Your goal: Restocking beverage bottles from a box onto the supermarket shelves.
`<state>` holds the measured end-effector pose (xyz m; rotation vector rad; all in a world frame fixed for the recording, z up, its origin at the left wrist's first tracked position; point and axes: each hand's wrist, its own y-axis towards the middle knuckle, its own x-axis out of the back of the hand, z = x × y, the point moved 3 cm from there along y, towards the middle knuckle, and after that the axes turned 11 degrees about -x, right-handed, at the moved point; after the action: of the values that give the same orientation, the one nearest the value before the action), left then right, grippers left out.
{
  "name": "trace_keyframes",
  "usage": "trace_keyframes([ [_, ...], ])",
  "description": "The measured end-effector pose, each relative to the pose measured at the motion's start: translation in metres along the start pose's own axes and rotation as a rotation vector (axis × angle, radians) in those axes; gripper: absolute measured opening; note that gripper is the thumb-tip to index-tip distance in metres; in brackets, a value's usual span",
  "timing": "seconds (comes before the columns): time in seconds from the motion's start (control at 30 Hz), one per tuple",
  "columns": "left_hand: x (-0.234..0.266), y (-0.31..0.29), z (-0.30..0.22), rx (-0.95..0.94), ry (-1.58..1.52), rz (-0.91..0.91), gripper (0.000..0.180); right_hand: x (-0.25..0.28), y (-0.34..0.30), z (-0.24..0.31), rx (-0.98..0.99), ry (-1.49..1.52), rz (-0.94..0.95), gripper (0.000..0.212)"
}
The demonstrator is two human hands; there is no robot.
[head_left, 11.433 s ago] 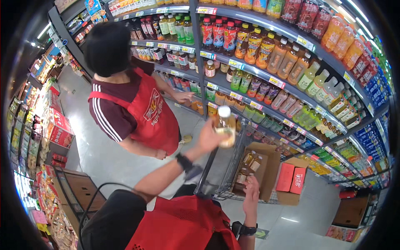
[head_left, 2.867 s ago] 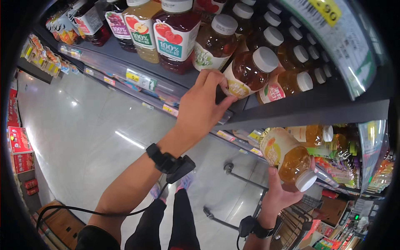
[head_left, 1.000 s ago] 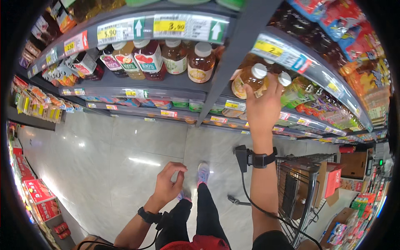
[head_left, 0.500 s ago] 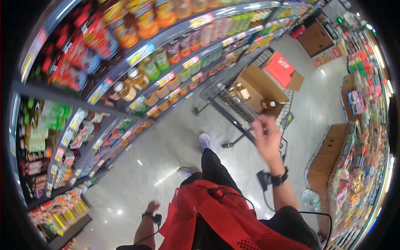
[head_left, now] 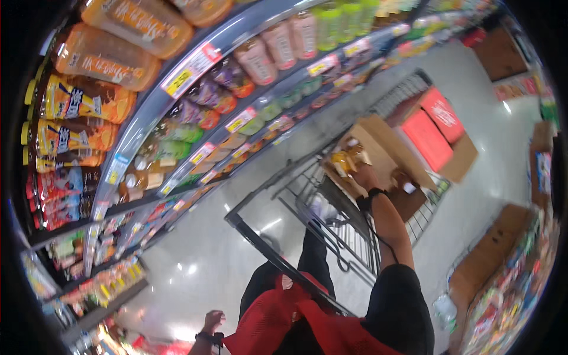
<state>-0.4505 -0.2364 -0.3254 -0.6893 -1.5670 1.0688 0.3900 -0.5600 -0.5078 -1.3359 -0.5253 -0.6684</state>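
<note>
My right hand (head_left: 362, 176) reaches into an open cardboard box (head_left: 378, 139) in a wire shopping cart. Its fingers are closed at an amber bottle (head_left: 341, 161), though motion blur softens the grip. Close by stands a second bottle (head_left: 357, 151) with a pale label. Deeper in the box, toward the right, lies a dark bottle (head_left: 403, 180) with a white label. My left hand (head_left: 214, 320) hangs low beside my red vest, fingers loosely bent and apart, holding nothing.
The cart's handle (head_left: 260, 242) crosses in front of my legs. Red boxes (head_left: 432, 130) sit behind the cardboard box. Shelves of bottled drinks (head_left: 278, 56) run along the left. Brown display stands (head_left: 491, 251) with packaged goods line the right side.
My right hand has moved from above the cart's near edge down into the box, to the bottles. The cart and its handle are now closer, and the view has shifted.
</note>
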Motion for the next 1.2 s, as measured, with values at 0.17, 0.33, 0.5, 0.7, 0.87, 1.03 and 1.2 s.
trace_keyframes([
  [0.17,-0.032,-0.057,-0.048,-0.172,-0.085,-0.063,0.021,-0.041,0.017,0.061,0.402,0.316,-0.243,0.072],
  [0.33,-0.059,-0.056,-0.049,-0.142,-0.038,-0.015,0.025,-0.062,0.060,0.061,0.041,-0.068,-0.120,0.115],
  [0.5,-0.078,-0.027,-0.029,-0.210,-0.114,-0.029,0.024,-0.029,0.028,0.049,0.302,0.140,-0.139,0.089],
  [0.7,-0.078,0.034,-0.008,-0.345,-0.091,-0.062,0.019,0.055,-0.116,0.000,0.128,0.137,-0.492,0.079],
  [0.87,-0.011,0.084,-0.054,-0.712,-0.126,-0.385,0.020,0.114,-0.285,0.035,0.338,0.220,-0.713,0.084],
  [1.03,0.132,0.091,-0.169,-1.100,-0.469,-0.745,0.021,0.076,-0.444,0.157,0.475,0.372,-0.834,0.085],
  [1.2,0.214,0.077,-0.294,-1.342,-0.615,-0.904,0.036,-0.001,-0.510,0.267,0.608,0.538,-0.597,0.086],
])
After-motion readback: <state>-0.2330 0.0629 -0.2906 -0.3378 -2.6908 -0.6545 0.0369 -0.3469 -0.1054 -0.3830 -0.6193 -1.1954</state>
